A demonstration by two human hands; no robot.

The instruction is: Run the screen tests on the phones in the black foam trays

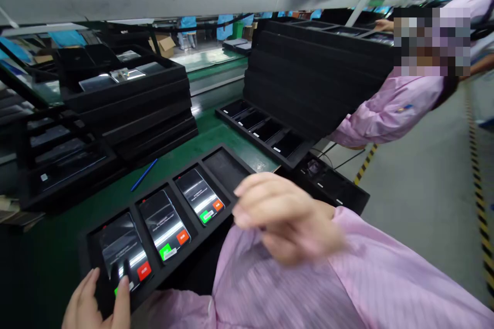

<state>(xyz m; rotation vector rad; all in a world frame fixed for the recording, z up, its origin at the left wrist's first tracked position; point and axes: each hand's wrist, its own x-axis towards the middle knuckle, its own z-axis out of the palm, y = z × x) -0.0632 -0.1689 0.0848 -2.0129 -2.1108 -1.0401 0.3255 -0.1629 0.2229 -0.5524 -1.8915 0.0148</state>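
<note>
Looking at the person's left hand [94,306], what is it doing?

— It is at the bottom edge of the view, released and not clenched. Its fingertips [122,288] touch the glossy glass of a black rectangular smartphone [121,249]. This phone lies in the nearest compartment of a long black foam tray [226,169] with four compartments.

— And the right hand [287,218]?

— It is raised over the tray, near the far end, and it is a little blurred. The fingers curl loosely, and I can see nothing held in them.

— Where are the other phones?

— A second black smartphone [164,226] and a third black smartphone [199,196] lie in the next two compartments, side by side. Each one has a green and an orange-red label on the screen.

— What is around the tray?

— It rests on a green workbench mat [216,133], with a thin blue pen [144,175] just beyond it. Tall stacks of black trays [127,97] stand to the left, and another stack of black trays [309,72] is held up by a co-worker in a pink sleeve [389,108].
</note>
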